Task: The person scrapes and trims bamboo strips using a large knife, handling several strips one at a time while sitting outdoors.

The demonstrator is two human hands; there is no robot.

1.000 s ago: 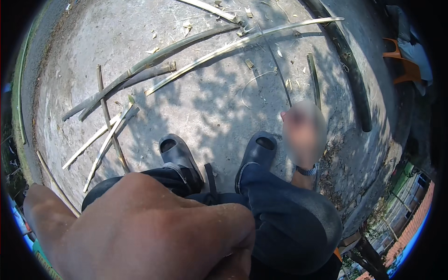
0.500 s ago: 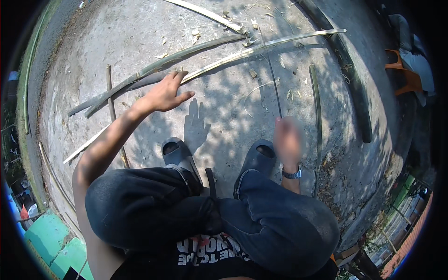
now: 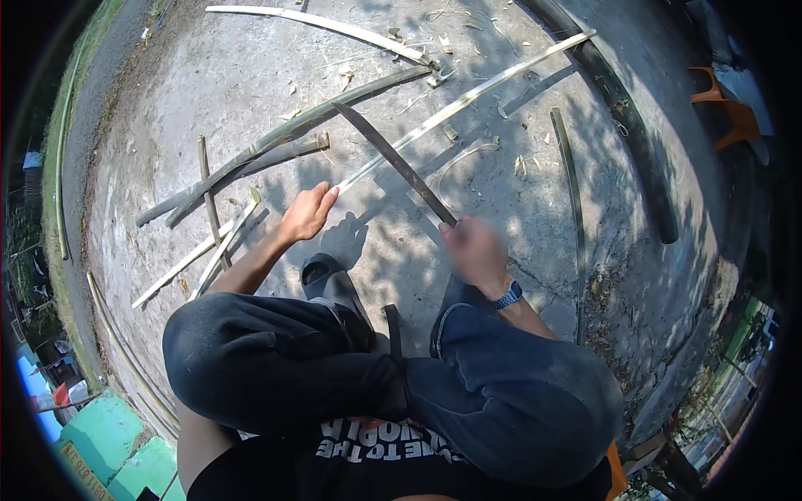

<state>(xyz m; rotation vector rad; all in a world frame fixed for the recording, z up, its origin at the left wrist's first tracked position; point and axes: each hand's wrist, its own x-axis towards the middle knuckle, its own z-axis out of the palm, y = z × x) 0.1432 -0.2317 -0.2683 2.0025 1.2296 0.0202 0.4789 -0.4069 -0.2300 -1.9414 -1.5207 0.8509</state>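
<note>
View: looking down from the head of a person who squats on a round patch of bare concrete ground (image 3: 209,92), knees in dark trousers filling the lower middle.
Left hand: the left hand (image 3: 307,213) reaches forward past the left knee, fingers loosely curled, their tips at the near end of a long pale bamboo strip (image 3: 468,100). Whether the fingers pinch the strip or only touch it cannot be told.
Pale strip: it runs from the left fingertips up and to the right, well away from both hands, thin and straight, lying on the ground.
Right hand: the right hand (image 3: 474,250) is blurred, closed in a fist around the handle of a long dark blade (image 3: 393,160), just ahead of the right knee. A wristwatch (image 3: 506,295) sits on the wrist behind it.
Blade: it rises from the right fist up and to the left, crossing over the pale strip between the two hands.
Left of the left hand: a few split bamboo pieces (image 3: 251,159), grey-green and pale, lie crossed on the ground nearby.
Below the hands: a dark sandal (image 3: 326,280) shows just beneath the left hand.
Far right of the right hand: a thick dark bamboo pole (image 3: 635,134) lies along the edge of the concrete, well apart.
</note>
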